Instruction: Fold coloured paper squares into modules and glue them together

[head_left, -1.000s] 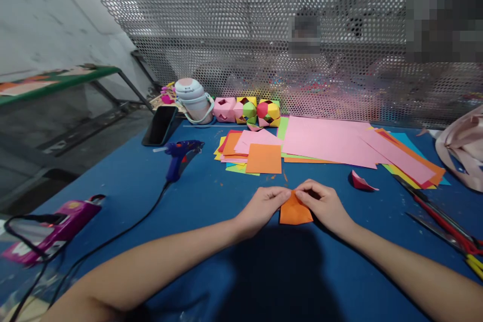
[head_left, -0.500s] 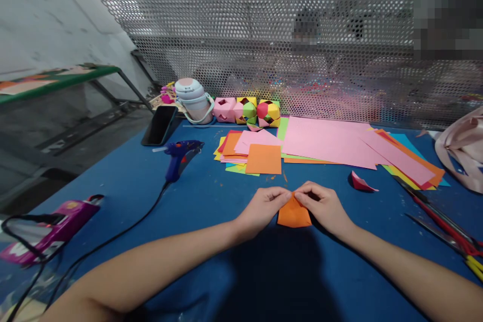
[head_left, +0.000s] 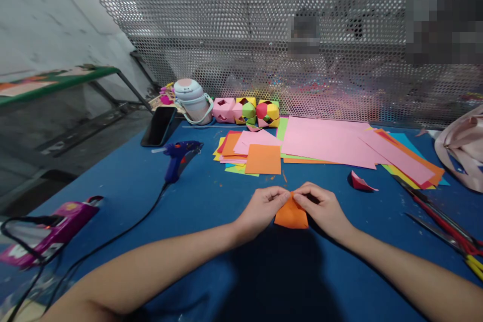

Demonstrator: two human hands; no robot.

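An orange sheet of paper (head_left: 291, 215), partly folded, is pinched at its far edge between both my hands. My left hand (head_left: 264, 209) grips it from the left with thumb and fingers pressed together. From the right, my right hand (head_left: 320, 207) pinches it close beside the left thumb. The paper's near edge hangs free toward me, and the part under my fingers is hidden. Just beyond my hands lies a flat orange paper square (head_left: 263, 159) on a stack of coloured squares. A small folded pink-red paper piece (head_left: 361, 182) rests to the right of my hands.
A blue glue gun (head_left: 179, 158) with a cord lies left on the blue table, near a purple power strip (head_left: 62, 229) and a phone (head_left: 159, 126). A bottle (head_left: 194, 103) and folded paper balls (head_left: 245, 111) stand behind. Pink sheets (head_left: 328, 141) and scissors (head_left: 449, 239) lie right.
The near part of the orange paper has shifted slightly left and tilted. Both hands keep nearly the same place and pinch.
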